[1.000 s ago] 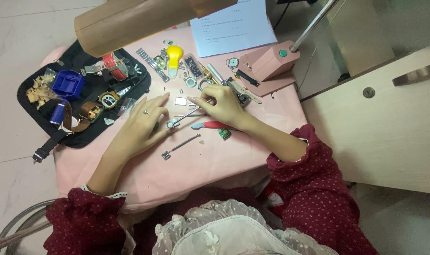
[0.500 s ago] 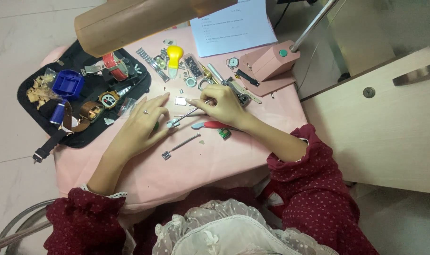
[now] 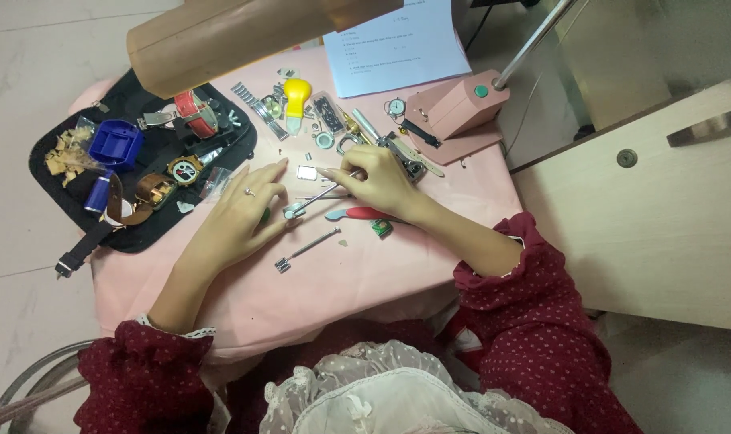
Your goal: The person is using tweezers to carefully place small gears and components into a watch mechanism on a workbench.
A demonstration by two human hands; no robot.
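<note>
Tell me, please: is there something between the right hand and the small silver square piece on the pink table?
Nothing visible stands between them. The right hand holds a thin metal tool, and its fingertips lie just right of the small silver square piece, with only bare pink table between. The left hand rests lower left, apart.

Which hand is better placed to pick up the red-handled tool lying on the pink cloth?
Right, probably. The right hand lies directly over the red-handled tool, almost touching it. The left hand rests farther off, and the thin metal tool lies between them.
</note>
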